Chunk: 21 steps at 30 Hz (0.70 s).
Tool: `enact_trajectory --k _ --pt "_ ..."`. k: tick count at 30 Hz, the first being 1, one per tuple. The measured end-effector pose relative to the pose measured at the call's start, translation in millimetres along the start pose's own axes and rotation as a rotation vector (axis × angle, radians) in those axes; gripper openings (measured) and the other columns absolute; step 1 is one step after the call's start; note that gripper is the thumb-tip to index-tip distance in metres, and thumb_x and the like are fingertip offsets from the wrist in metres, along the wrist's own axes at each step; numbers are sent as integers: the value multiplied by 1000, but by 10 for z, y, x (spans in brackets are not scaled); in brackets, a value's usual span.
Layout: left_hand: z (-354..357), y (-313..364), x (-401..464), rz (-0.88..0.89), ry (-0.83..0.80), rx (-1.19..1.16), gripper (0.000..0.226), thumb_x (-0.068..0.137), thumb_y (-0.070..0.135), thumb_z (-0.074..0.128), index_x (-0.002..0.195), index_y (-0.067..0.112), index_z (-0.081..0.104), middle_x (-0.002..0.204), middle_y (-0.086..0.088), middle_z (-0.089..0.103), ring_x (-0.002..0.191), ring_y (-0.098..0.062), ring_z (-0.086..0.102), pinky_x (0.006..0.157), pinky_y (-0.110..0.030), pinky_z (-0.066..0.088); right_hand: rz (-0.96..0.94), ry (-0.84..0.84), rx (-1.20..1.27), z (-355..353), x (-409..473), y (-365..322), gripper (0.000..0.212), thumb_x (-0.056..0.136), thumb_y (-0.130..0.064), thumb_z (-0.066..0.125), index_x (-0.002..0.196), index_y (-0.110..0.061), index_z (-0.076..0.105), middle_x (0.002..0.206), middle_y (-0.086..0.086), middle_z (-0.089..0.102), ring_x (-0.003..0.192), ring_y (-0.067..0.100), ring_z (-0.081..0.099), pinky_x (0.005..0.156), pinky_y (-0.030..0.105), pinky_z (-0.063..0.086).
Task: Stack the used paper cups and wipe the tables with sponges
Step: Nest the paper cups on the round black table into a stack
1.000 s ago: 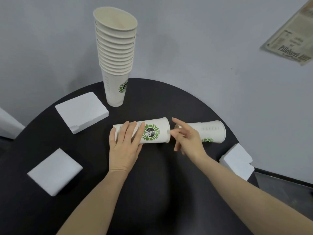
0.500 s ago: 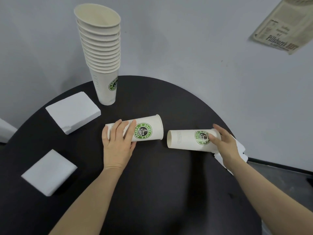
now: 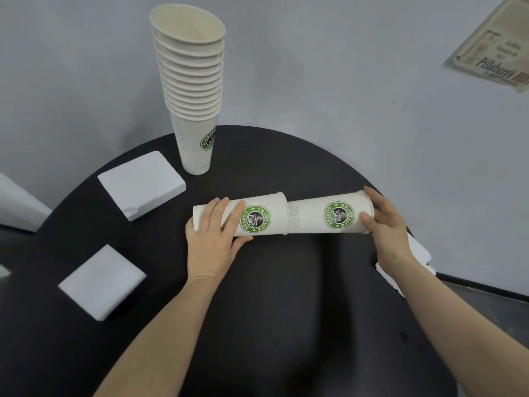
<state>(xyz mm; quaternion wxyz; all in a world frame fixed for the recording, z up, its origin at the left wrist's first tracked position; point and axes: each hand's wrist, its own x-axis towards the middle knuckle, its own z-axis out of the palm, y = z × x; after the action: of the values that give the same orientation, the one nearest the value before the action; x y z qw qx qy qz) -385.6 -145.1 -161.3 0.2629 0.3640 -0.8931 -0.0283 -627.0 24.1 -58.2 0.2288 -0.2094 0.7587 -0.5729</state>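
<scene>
Lying flat at the left of the round black bench (image 3: 286, 325) are two white sponges, one near the front (image 3: 101, 282) and one further back (image 3: 141, 183); both are square-cornered slabs with a soft, matte look, and they sit clear of the cups, most likely parked until the wiping starts. Behind the back one stands the stack (image 3: 190, 90), a tall nest of cream paper cups, rims up and leaning slightly, its lowest cup showing a green round logo.

At mid-bench two cups lie on their sides in a line. The left hand (image 3: 211, 242) rests over the narrow base end of the left cup (image 3: 257, 216), fingers laid across the top and thumb tucked beneath, which seems meant to pin it against rolling. Its open rim faces right and takes the narrow end of the right cup (image 3: 329, 214), so the tapered shapes can nest. The right hand (image 3: 386, 224) cups the wide rim of that cup, fingers curled about its edge, apparently to push it in; it is only a little way inside. Both are smooth, thin-walled paper cones with rolled rims.

Under the right wrist a third sponge (image 3: 420, 250) pokes out at the bench edge. A newspaper sheet (image 3: 495, 50) hangs on the grey wall.
</scene>
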Motion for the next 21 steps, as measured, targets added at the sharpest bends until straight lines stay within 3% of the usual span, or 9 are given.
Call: enact_trajectory --k 5,13,21 --pt "7 -5 3 3 -3 -6 65 82 51 58 138 24 39 134 -12 51 128 -28 42 84 -52 45 -5 -133 12 275 2 21 56 89 11 51 132 -24 50 98 -15 73 106 11 62 94 24 48" --pt "4 -8 4 -2 -25 4 62 86 56 49 138 23 40 135 -11 51 129 -26 41 83 -51 44 52 -292 149 878 -120 113 56 91 8 51 139 -19 43 87 -6 75 100 13 64 82 17 49" --pt "7 -8 8 -10 -18 6 62 88 55 51 140 23 38 136 -11 50 130 -27 42 87 -53 43 86 -257 157 1079 -204 148 52 93 3 52 138 -22 43 84 -8 74 95 9 65 78 14 50"
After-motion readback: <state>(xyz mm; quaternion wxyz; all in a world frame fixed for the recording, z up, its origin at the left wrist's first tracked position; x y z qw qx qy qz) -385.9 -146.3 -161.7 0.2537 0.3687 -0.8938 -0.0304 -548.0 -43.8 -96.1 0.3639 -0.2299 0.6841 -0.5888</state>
